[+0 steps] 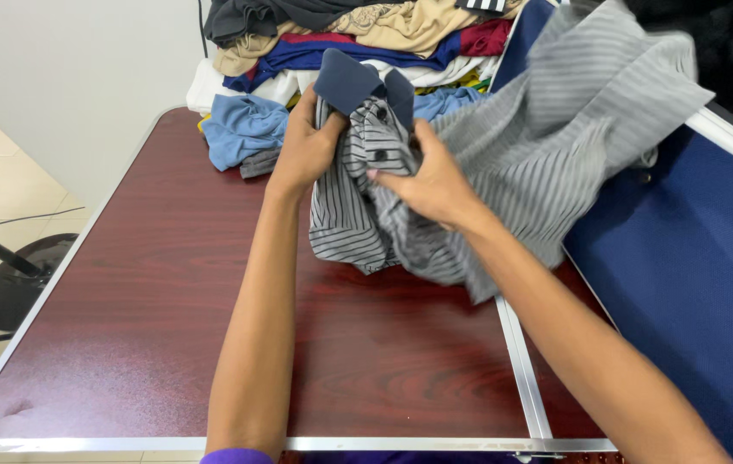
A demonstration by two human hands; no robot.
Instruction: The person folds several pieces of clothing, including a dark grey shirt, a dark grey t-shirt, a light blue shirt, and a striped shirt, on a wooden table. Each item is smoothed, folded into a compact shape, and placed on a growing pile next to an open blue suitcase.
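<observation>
I hold a grey striped polo shirt [555,137] with a dark blue collar [351,82] above the table. My left hand [304,150] grips the shirt just below the collar on its left side. My right hand [431,179] pinches the button placket, where dark buttons [381,155] show. The shirt's body billows up and to the right, and its lower part drapes onto the reddish wood-grain table [152,283].
A pile of mixed clothes [332,43] sits at the table's far end, with a light blue garment [242,127] at its front left. A blue panel [693,275] borders the table on the right. A black stand base [14,283] rests on the tiled floor at left.
</observation>
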